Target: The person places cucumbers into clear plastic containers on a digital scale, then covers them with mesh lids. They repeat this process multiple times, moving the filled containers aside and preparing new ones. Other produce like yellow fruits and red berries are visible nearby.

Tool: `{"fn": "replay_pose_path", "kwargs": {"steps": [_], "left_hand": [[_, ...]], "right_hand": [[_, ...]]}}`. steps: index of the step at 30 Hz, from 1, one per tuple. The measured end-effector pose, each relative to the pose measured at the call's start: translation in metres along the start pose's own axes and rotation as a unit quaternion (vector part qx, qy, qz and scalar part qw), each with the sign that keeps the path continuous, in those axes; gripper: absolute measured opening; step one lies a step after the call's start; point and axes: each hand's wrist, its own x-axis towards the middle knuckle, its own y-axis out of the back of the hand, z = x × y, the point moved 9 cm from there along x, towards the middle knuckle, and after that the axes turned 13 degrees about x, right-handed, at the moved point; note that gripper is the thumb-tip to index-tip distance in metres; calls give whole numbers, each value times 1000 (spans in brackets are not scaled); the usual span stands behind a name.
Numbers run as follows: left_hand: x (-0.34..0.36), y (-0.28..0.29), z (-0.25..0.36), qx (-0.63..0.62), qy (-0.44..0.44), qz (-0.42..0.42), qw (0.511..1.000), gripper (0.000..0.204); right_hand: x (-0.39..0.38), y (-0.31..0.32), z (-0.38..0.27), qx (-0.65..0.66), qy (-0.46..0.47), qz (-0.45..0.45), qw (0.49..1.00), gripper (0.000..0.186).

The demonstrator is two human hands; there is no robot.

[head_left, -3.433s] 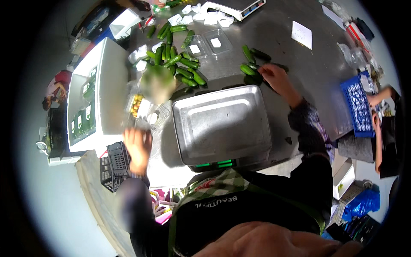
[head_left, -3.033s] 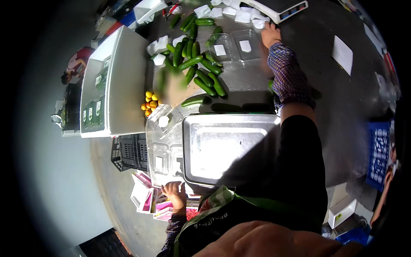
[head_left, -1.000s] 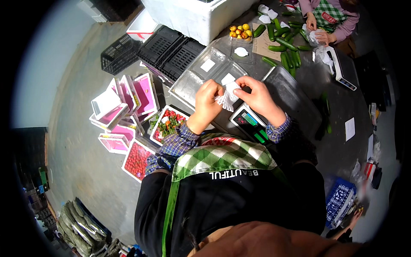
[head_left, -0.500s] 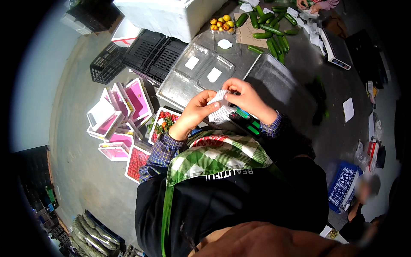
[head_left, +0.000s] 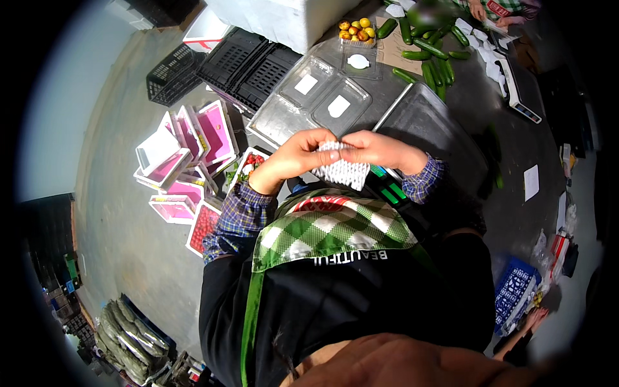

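One white foam net [head_left: 343, 173] hangs between the left hand [head_left: 291, 155] and the right hand [head_left: 383, 149], its upper edge gripped by both. The thumbs lie across its near face, tips almost meeting; the other fingers curl behind, partly hidden, and most of the net drops below them. Just beyond the left hand, a clear clamshell [head_left: 329, 117] lies open on the table [head_left: 387, 85], a white pad in each half. Farther off, a clear punnet [head_left: 356, 43] holds round yellow and reddish fruit, left of cucumbers [head_left: 427, 47] heaped partly on cardboard [head_left: 392, 53]. A metal tray [head_left: 433, 129] sits beyond the right hand. At left, one white box [head_left: 245, 155] contains red fruit and green leaves; a nearer white carton [head_left: 196, 249] holds red fruit; pink-lined boxes [head_left: 216, 132] lean together beside them.
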Motion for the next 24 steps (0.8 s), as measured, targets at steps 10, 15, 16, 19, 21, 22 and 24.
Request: {"fn": "replay_pose_path", "kwargs": {"steps": [10, 15, 16, 19, 21, 22, 24], "left_hand": [[-16, -17, -17, -40, 63, -145, 987, 27], [-10, -21, 0, 27, 61, -155, 986, 28], [-12, -22, 5, 18, 55, -159, 986, 29], [-17, -20, 21, -48, -13, -156, 986, 32], [-20, -21, 44, -125, -106, -152, 975, 26], [-21, -15, 37, -208, -115, -89, 967, 20], [-19, -5, 42, -360, -214, -32, 908, 20]], "right_hand": [[-8, -6, -4, 108, 15, -75, 991, 27], [0, -15, -1, 79, -43, -119, 989, 44], [0, -23, -9, 20, -70, -115, 991, 41], [-4, -34, -26, 91, -13, -97, 991, 30], [-12, -45, -42, 142, 35, -157, 977, 28], [-12, -44, -53, 143, 123, -164, 968, 30], [-11, -46, -81, 401, 243, -239, 850, 38]]}}
